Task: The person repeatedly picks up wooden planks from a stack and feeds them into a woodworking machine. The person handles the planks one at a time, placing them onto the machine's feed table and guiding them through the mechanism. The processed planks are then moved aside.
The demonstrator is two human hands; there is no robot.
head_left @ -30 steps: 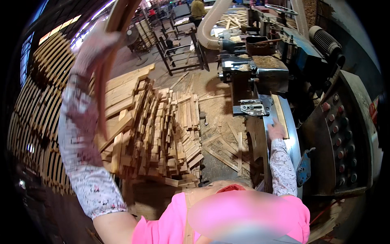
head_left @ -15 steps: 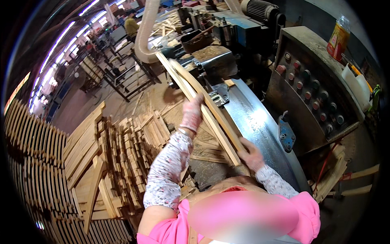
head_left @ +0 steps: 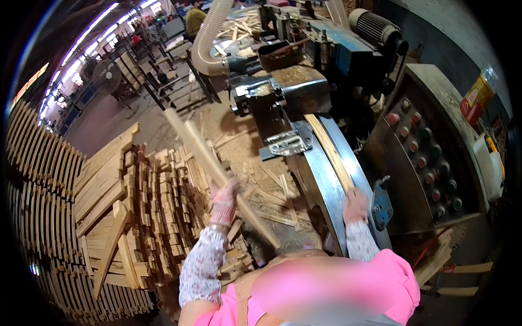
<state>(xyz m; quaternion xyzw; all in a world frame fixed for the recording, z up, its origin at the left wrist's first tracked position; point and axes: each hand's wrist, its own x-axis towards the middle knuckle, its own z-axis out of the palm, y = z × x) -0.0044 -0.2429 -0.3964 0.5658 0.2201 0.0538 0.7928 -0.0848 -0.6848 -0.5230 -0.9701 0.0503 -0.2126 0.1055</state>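
Note:
My left hand (head_left: 225, 196), in a pinkish work glove, is closed around long pale wooden strips (head_left: 204, 154). They are smeared by motion and seem to be two, held slanting over the floor left of the machine. My right hand (head_left: 356, 206) grips the near end of a single curved wooden slat (head_left: 330, 153). That slat lies along the shiny metal bed (head_left: 325, 190), its far end at the machine's metal hood (head_left: 307, 89). A metal guide bracket (head_left: 287, 144) stands left of the slat. The right fingertips are partly hidden.
A control panel with coloured buttons (head_left: 421, 146) stands at right, a bottle (head_left: 478, 95) on top. A blue bracket (head_left: 382, 205) sits on the bed's right edge. Stacked wooden pieces (head_left: 168, 201) fill the left. A ribbed hose (head_left: 206, 49) hangs behind; wood scraps litter the floor.
The strips were together between both hands. My left hand has swung its strips left and down, while my right hand has brought one slat onto the metal bed.

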